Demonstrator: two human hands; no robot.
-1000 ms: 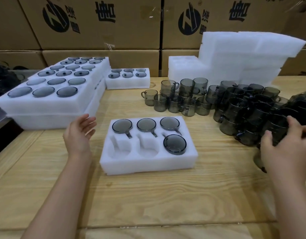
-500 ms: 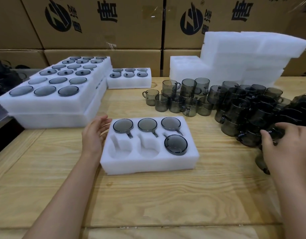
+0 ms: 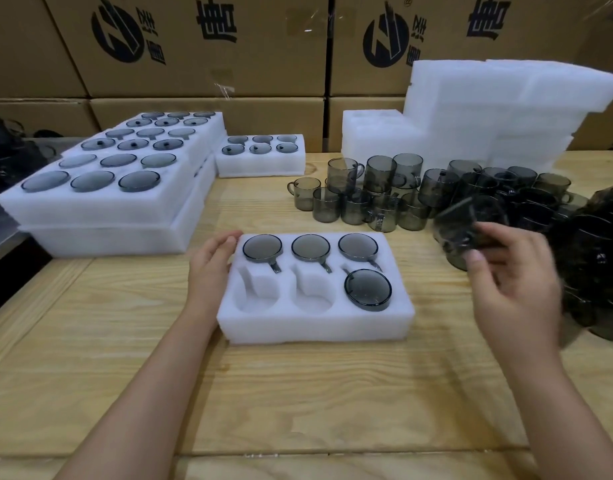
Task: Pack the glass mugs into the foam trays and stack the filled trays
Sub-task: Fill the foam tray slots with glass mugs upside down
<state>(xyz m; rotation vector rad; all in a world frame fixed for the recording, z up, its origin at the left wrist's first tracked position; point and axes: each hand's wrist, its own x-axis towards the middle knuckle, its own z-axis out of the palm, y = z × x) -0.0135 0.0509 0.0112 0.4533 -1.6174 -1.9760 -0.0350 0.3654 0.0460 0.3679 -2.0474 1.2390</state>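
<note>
A white foam tray [image 3: 315, 327] lies in the middle of the wooden table. Its three back pockets and the front right pocket hold smoky glass mugs; the front left and front middle pockets are bare. My left hand [image 3: 211, 263] rests with straight fingers against the tray's left wall. My right hand [image 3: 516, 285] grips a dark glass mug [image 3: 471, 223], blurred, lifted just right of the tray. Loose mugs [image 3: 377, 195] crowd the table behind and to the right.
Filled foam trays [image 3: 101, 209] are stacked at the back left, with one more filled tray [image 3: 262, 168] beside them. Unfilled foam trays [image 3: 471, 119] are piled at the back right. Cardboard boxes [image 3: 201, 46] wall the far side.
My left hand moved right from the bare table and now touches the tray's left side. My right hand took a mug out of the pile and lifted it leftward.
</note>
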